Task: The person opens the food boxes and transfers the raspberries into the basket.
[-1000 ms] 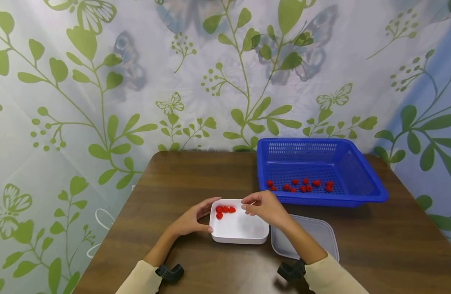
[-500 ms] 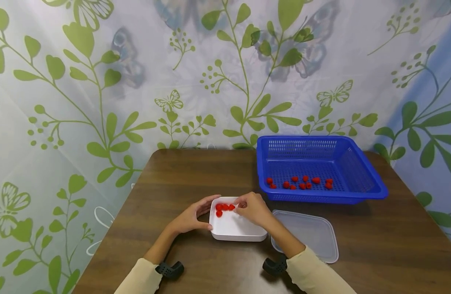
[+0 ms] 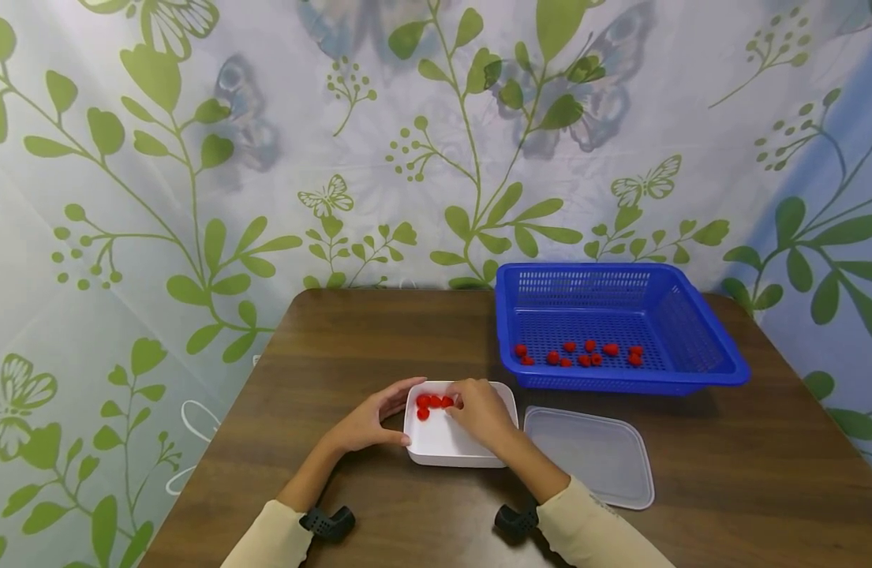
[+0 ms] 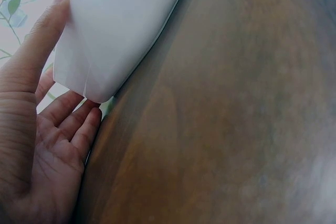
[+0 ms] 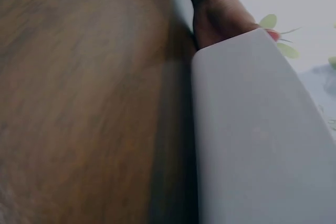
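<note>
A white rectangular box (image 3: pixel 457 450) stands on the table with several red raspberries (image 3: pixel 423 413) in its back left part. My left hand (image 3: pixel 364 422) holds the box at its left end, the thumb on the front corner and the fingers along the far side. In the left wrist view, the thumb (image 4: pixel 39 43) lies against the box wall (image 4: pixel 121 30). Inside the box, my right hand (image 3: pixel 481 414) has its fingertips curled at the rightmost raspberry (image 3: pixel 447 401) of the back row. The hand itself partly hides the fingertips. The right wrist view shows mostly the box's outer wall (image 5: pixel 257 129).
A blue perforated basket (image 3: pixel 620 382) with several raspberries (image 3: pixel 610 349) stands at the back right. Beside the white box, a translucent lid (image 3: pixel 592 457) lies flat on the wooden table (image 3: pixel 379 339). Behind hangs a patterned curtain (image 3: pixel 421 197).
My right hand has moved left and slightly down within the box, to the raspberry row, uncovering more of the lid. The left hand keeps its hold on the box.
</note>
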### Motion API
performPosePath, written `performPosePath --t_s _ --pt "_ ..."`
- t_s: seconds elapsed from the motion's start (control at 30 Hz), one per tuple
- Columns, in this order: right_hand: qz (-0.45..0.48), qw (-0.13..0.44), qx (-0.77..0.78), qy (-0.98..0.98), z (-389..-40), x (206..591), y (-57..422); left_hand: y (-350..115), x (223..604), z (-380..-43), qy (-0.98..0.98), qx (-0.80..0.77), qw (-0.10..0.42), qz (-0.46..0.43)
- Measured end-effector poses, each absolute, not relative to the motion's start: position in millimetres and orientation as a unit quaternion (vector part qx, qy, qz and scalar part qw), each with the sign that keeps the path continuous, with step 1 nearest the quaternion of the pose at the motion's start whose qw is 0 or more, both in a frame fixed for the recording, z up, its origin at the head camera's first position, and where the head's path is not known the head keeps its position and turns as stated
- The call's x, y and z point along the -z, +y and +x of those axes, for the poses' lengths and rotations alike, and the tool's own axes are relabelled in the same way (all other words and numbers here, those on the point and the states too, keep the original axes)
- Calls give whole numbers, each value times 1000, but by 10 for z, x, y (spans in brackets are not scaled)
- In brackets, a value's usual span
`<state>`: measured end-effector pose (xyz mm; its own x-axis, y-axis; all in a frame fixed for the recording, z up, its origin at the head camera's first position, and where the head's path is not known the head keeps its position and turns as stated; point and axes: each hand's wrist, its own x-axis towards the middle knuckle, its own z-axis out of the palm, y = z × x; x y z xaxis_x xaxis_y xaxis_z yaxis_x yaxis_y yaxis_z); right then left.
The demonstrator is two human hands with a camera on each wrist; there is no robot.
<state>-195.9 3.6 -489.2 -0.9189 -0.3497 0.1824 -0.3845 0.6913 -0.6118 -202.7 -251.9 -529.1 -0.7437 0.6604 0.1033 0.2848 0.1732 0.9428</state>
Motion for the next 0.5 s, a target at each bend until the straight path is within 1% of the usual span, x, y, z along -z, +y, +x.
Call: performPosePath --t_s 0.27,0.5 --pt "180 40 -287 -940 -1921 4900 -6 -2520 5296 -2022 742 -564 158 326" --pt "188 80 -226 -952 -1871 4890 -23 -2517 5305 -2025 738 -567 158 330"
